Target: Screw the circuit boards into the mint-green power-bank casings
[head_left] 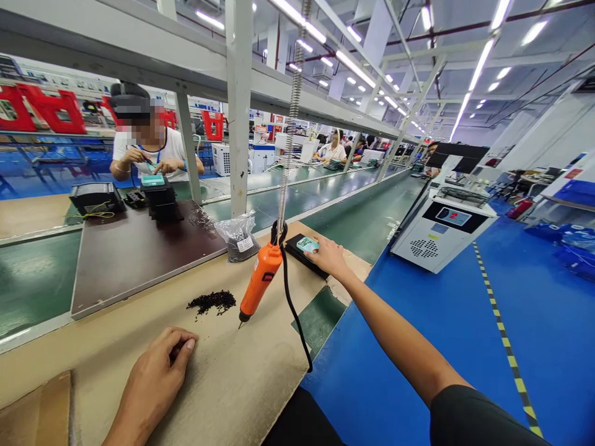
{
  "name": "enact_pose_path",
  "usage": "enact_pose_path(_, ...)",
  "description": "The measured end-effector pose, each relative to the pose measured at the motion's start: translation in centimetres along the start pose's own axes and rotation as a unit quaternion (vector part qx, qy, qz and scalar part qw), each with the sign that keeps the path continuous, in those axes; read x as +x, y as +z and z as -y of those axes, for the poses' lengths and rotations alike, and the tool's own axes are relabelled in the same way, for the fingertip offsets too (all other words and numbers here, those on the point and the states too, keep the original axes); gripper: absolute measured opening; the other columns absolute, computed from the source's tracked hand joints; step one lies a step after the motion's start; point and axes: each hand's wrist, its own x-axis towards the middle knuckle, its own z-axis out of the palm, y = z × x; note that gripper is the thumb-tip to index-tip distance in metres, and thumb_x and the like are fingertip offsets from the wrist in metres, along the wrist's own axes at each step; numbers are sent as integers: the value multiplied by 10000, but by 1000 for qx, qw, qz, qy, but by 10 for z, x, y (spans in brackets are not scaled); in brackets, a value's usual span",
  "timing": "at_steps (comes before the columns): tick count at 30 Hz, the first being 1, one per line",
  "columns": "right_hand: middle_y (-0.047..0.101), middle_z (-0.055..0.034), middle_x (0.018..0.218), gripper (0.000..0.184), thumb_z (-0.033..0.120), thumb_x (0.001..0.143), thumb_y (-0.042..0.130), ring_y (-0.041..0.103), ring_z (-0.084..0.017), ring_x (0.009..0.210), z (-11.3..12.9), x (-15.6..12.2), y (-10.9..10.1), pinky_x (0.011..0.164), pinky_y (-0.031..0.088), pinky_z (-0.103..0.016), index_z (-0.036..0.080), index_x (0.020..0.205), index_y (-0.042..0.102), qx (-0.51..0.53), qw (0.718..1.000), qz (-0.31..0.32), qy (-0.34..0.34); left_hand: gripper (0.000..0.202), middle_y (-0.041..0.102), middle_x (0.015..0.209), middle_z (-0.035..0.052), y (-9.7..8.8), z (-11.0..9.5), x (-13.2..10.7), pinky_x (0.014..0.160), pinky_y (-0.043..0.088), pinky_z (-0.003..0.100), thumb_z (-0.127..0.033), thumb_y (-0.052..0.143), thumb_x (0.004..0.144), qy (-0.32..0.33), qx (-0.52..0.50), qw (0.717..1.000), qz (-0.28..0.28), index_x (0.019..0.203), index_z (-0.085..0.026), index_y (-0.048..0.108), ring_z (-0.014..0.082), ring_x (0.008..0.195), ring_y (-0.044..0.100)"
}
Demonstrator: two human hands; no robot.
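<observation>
my right grip [329, 255] rests on the teal panel [305, 243] at the far right of the table [223, 371]; i can't tell whether it's clamped. the panel looks light, stiff, smooth, best held by its edges. my left grip [155, 375] is curled together, near the dark screws [212, 301].

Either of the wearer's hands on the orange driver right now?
No, the orange driver hangs from a coiled spring, with the left hand apart from it and the right hand at the teal piece.
</observation>
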Motion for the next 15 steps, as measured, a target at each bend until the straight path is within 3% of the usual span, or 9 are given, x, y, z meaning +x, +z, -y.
enact_pose_path(6,734,-236,1384,545,400,873,815,634,-480,1325,6,-6,-10,1127,457,-665,157,1350,715,97,992,-78,-15,392,799,1051,53,3,-2,-2,807,559,384,-550,503,976,-4,-5,1000,0,926,-276,778,270,903,744)
enact_pose_path(9,757,-192,1319,329,382,940,670,670,-407,1282,24,-22,-35,1123,502,-596,198,1205,736,182,964,-184,-62,378,788,1038,58,4,1,-1,825,548,399,-541,509,981,0,-17,1000,-1,921,-275,770,285,928,742)
enact_pose_path(13,715,-112,1101,223,424,1046,532,705,-319,1100,65,-86,-83,1005,579,-522,269,1099,683,302,882,-325,-156,346,763,990,71,4,-1,1,858,530,423,-498,515,995,8,-45,999,-4,902,-262,751,306,944,730)
enact_pose_path(15,684,-80,1030,168,391,1045,565,706,-312,986,79,-127,-104,875,592,-513,317,1104,703,412,803,-359,-239,293,747,948,84,2,-8,-1,862,520,435,-419,524,987,12,-60,998,-7,872,-244,728,312,918,714)
